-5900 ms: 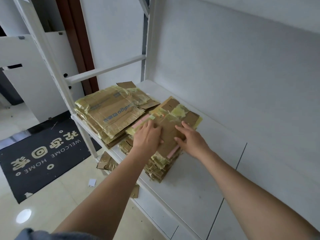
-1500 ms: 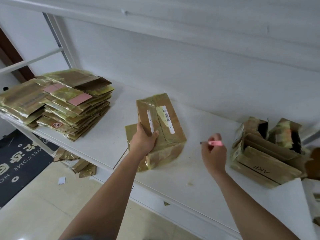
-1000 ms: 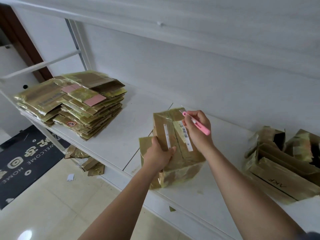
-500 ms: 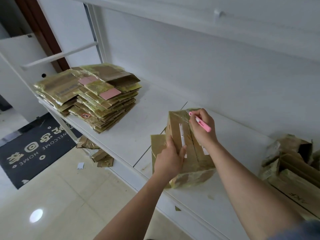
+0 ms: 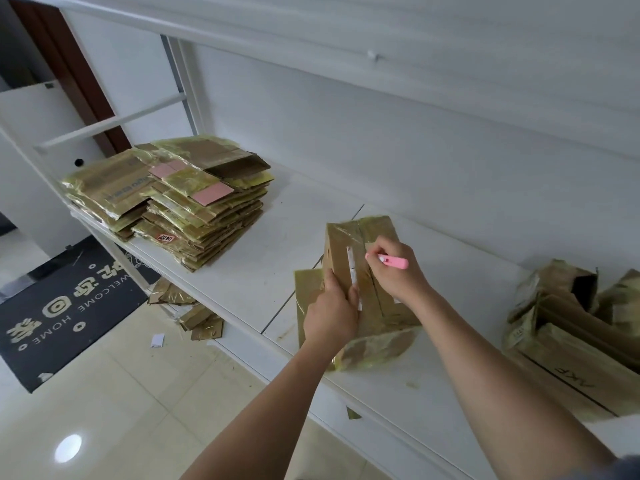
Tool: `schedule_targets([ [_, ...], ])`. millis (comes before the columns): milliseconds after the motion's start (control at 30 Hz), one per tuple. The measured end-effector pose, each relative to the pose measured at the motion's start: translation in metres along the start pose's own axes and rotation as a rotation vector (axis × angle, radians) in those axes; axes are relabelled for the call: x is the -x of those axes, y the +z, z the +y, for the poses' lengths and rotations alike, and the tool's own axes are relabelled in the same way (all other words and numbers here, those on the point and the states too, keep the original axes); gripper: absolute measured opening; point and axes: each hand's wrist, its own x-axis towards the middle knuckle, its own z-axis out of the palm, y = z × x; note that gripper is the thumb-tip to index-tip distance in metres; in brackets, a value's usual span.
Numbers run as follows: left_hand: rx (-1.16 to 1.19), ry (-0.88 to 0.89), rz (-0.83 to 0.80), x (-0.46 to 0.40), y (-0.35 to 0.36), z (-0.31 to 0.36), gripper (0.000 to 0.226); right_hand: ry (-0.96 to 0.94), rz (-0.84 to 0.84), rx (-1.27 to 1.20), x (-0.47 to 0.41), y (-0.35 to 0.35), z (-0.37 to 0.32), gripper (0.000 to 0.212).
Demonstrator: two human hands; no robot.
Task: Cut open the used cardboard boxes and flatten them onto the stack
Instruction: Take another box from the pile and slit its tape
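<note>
Box point(image 5: 367, 289) sits on the shelf point(image 5: 256, 271), right of the stack point(image 5: 173, 199). Left hand point(image 5: 330, 315) grips its near-left edge. Right hand point(image 5: 398, 268) pinches the pink cutter point(image 5: 393, 261), tip at the taped seam on top. Seam runs away from the person toward the wall, so the cut looks like a pull back along that axis; stack is on the left hand's side

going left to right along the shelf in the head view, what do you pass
stack of flattened boxes → left hand → taped box being cut → right hand with pink cutter → pile of uncut boxes
</note>
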Motion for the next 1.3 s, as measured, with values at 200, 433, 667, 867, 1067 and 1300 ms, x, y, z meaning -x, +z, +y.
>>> schedule_targets([
  [200,0.002,-0.02,0.005,-0.001,0.0,0.002,0.053,0.01,-0.052,-0.035,0.065,-0.018,-0.005,0.02],
  [433,0.054,0.039,0.039,0.002,0.0,0.004,0.062,0.021,-0.057,-0.276,0.154,-0.051,-0.002,0.022],
  [667,0.141,0.085,-0.045,0.028,0.008,0.033,0.061,0.212,0.509,-0.678,0.182,-0.051,0.031,0.026],
  [867,-0.33,0.178,0.059,0.047,0.025,0.054,0.074,0.299,0.739,-0.753,0.162,-0.049,0.036,0.007],
  [1067,-0.594,0.68,-0.077,0.01,0.018,0.037,0.07,0.291,0.78,-0.703,0.166,-0.054,0.044,0.008],
  [1300,-0.516,0.602,-0.353,-0.005,0.01,0.02,0.114,0.243,0.81,-0.61,0.176,-0.045,0.045,0.008],
])
